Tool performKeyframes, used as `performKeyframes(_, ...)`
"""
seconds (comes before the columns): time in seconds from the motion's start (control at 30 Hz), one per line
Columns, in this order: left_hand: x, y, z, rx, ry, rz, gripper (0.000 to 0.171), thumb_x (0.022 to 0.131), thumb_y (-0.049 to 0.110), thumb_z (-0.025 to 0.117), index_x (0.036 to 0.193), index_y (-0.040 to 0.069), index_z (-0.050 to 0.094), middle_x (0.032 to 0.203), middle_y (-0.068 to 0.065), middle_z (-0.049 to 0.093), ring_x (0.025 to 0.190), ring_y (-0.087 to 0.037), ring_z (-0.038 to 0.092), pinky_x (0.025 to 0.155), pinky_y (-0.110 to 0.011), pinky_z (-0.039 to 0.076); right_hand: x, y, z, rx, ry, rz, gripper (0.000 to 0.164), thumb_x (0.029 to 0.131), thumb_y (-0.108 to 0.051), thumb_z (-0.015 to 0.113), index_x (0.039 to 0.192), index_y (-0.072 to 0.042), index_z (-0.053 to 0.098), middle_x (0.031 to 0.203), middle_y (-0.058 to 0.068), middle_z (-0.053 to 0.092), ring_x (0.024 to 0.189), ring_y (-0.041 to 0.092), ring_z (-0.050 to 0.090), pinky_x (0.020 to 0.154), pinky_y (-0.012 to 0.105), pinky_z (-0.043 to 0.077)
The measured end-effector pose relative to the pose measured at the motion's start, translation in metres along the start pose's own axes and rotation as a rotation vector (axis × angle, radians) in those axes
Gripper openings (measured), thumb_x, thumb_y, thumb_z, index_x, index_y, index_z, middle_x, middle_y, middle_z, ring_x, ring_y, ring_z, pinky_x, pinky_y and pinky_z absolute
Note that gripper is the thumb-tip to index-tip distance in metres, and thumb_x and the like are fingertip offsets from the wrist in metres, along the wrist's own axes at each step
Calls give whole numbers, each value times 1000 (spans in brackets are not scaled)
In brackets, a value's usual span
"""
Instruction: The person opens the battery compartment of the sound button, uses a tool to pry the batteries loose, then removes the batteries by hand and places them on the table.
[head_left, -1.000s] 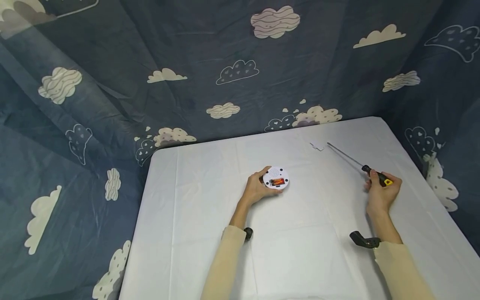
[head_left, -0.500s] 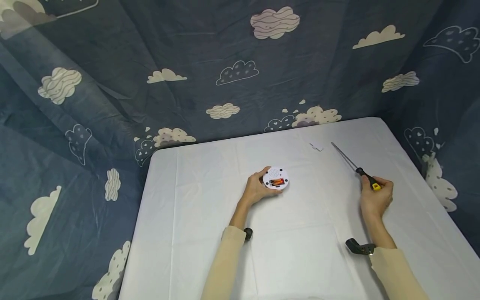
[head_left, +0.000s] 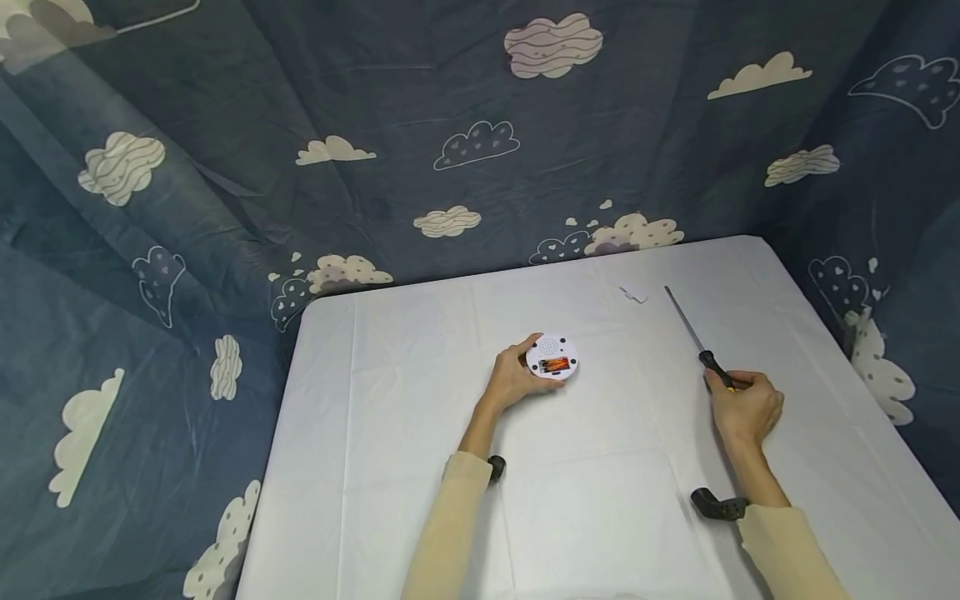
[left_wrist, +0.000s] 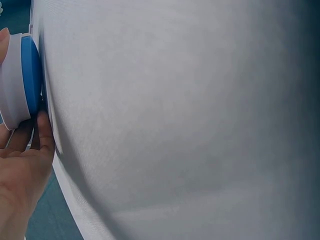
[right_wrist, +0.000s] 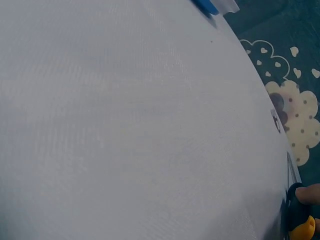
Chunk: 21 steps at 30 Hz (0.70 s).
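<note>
My left hand (head_left: 512, 383) grips a round white device (head_left: 549, 344) by its rim, thumb and fingers on opposite edges. Its underside faces up, showing speaker holes, dark feet and an uncovered compartment with orange-and-black batteries (head_left: 555, 364). In the left wrist view a blue domed part (left_wrist: 31, 75) of the device faces the tabletop. To the right, my right hand (head_left: 748, 410) holds a screwdriver (head_left: 686, 322) by its black-and-yellow handle (right_wrist: 299, 212). The long metal shaft points toward the back of the table, tip apart from the device.
A small white piece (head_left: 633, 294) with dark edges lies on the white-covered table (head_left: 420, 417), beyond the device and left of the screwdriver tip. A dark curtain with cloud prints (head_left: 390, 108) hangs behind the table and along both sides.
My right hand has moved left and slightly nearer, turning the screwdriver so its shaft stands steeper in view. The left hand and the device stay where they were.
</note>
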<state>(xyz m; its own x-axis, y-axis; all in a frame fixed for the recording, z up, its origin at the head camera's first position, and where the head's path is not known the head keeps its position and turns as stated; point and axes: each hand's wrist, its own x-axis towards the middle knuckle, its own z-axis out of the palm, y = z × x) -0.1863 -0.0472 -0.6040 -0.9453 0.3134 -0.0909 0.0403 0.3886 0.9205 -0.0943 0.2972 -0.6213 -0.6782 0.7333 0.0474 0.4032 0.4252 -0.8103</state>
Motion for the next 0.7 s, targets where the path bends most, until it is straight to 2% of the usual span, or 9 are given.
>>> performKeyframes(0.2,-1,1,0,-3,-2,1,98,68,21,99,154,15,51,138,-11,61,115,-17,59,100,-34,52,-1,1,0,-22,2,-29,42,91,-26,76,112,11,71,107,32,67,109,42,47,99,55,29)
performKeyframes(0.37,1,0,0,-2,1,6,99,67,22,100,153,15,52,136,-11,63,111,-13,59,97,-30,53,0,-3,0,-16,55,-71,47,92,-27,74,122,8,69,118,30,63,118,45,46,105,57,27)
performKeyframes(0.47,1,-1,0,3,5,10,100,66,23,100,153,15,52,135,-11,63,111,-13,59,97,-29,52,0,-13,3,38,108,-172,46,93,-24,75,128,5,68,120,29,60,122,46,44,108,56,26)
performKeyframes(0.53,1,-1,0,2,5,9,100,66,23,100,153,15,52,135,-11,63,111,-13,59,97,-29,52,-2,-23,7,84,116,-267,44,92,-20,76,129,4,69,115,28,59,116,43,45,105,50,28)
performKeyframes(0.63,1,-1,-1,1,5,7,100,66,23,100,153,15,52,136,-11,63,112,-14,59,98,-30,53,-9,-40,19,119,90,-400,41,91,-14,79,127,2,71,105,27,56,101,28,44,92,39,30)
performKeyframes(0.7,1,-1,-1,3,5,8,100,66,24,100,153,15,52,138,-11,63,113,-14,59,99,-31,52,-15,-52,29,124,57,-457,39,90,-13,80,126,0,73,99,25,54,94,15,39,82,31,26)
